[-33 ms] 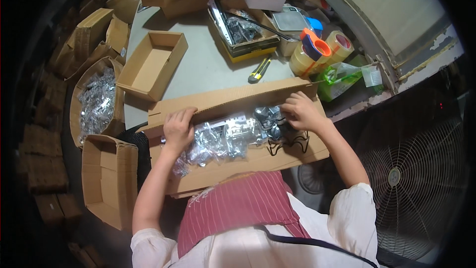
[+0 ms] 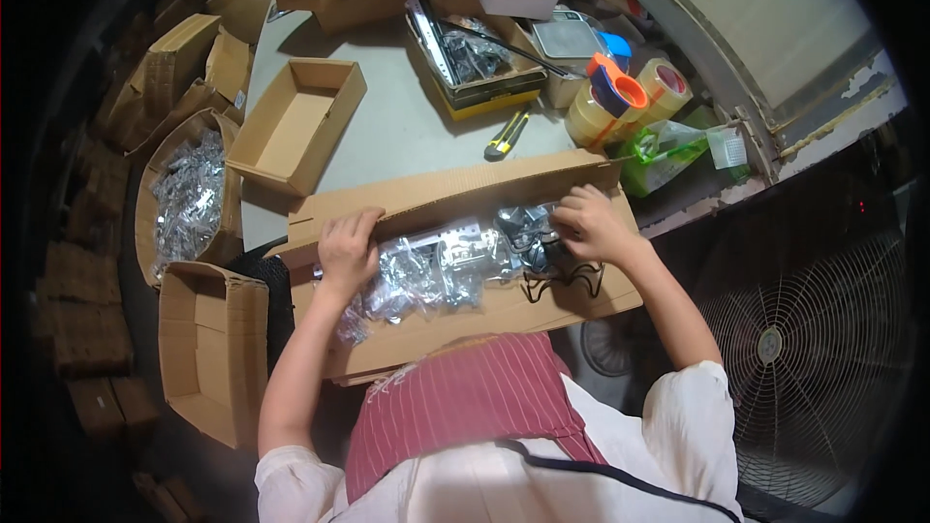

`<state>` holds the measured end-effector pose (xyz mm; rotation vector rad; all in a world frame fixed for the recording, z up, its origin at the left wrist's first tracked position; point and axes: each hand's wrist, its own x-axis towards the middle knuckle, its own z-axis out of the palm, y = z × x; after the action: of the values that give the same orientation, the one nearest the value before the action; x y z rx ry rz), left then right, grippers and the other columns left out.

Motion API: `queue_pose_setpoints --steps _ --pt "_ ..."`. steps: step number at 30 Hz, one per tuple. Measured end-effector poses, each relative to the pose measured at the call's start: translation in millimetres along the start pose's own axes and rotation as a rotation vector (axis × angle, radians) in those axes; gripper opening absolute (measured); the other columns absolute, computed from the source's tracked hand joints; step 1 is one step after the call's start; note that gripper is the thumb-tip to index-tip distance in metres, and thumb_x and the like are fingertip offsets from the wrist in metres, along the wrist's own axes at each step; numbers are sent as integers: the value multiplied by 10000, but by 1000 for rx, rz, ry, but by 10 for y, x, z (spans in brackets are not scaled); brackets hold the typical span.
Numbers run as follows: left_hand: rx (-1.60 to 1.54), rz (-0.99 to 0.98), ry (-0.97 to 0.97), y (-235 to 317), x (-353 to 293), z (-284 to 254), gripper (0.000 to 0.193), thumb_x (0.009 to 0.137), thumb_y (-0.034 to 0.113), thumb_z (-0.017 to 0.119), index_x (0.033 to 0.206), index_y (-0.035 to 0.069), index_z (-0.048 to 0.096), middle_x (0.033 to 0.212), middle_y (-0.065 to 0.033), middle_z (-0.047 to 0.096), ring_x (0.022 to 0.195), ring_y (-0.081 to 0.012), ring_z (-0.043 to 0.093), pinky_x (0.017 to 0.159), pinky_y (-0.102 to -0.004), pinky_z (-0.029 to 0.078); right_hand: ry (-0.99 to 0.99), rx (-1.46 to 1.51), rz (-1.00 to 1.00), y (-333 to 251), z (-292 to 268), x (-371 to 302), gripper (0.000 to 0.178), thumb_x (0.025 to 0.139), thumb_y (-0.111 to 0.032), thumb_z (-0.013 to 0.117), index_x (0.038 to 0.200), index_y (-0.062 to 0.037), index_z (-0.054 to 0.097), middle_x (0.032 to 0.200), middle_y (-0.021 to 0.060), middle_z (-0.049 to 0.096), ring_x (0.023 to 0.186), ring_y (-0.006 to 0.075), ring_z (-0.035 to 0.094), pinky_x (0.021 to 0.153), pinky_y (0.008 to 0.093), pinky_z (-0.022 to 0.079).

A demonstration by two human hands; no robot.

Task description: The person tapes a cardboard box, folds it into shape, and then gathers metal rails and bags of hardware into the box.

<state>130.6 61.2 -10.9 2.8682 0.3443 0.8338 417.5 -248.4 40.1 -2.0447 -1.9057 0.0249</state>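
A long, shallow cardboard box (image 2: 407, 353) lies open in front of me. My left hand (image 2: 349, 250) is closed over its far wall at the left, fingers pressed together. Clear bags of metal hardware (image 2: 421, 276) fill the box's middle, beside a bag of dark parts (image 2: 528, 235). At the box's right end, my right hand (image 2: 593, 223) has its fingers curled down around what appears to be a black bent-wire piece (image 2: 552, 285). Wavy wire ends show below that hand, while its fingertips are partly hidden.
A small open carton (image 2: 300, 126) and a yellow-black utility knife (image 2: 507, 136) lie beyond the box. Tape rolls (image 2: 591, 121) with an orange dispenser (image 2: 620, 89) stand at right. A carton of bagged parts (image 2: 189, 203) is at left, a large fan (image 2: 775, 349) lower right.
My right hand has shifted very slightly, its fingers still curled at the box's right end. The left hand holds its place on the box wall.
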Motion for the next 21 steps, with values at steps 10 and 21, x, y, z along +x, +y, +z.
queue_pose_setpoints --steps 10,21 --pt "10 -47 16 -41 59 93 474 710 9 627 1166 135 660 1055 -83 705 969 -289 661 865 -416 468 -210 -193 236 -471 386 -791 373 785 -288 796 1039 -58 648 1009 82 620 1025 275 593 812 382 545" --pt "8 -52 6 -133 82 155 446 712 18 627 1141 134 667 1060 -87 705 1015 -288 656 890 -417 459 299 -288 168 -564 -231 -385 190 725 -36 722 903 -68 664 815 60 586 806 261 610 706 372 522"
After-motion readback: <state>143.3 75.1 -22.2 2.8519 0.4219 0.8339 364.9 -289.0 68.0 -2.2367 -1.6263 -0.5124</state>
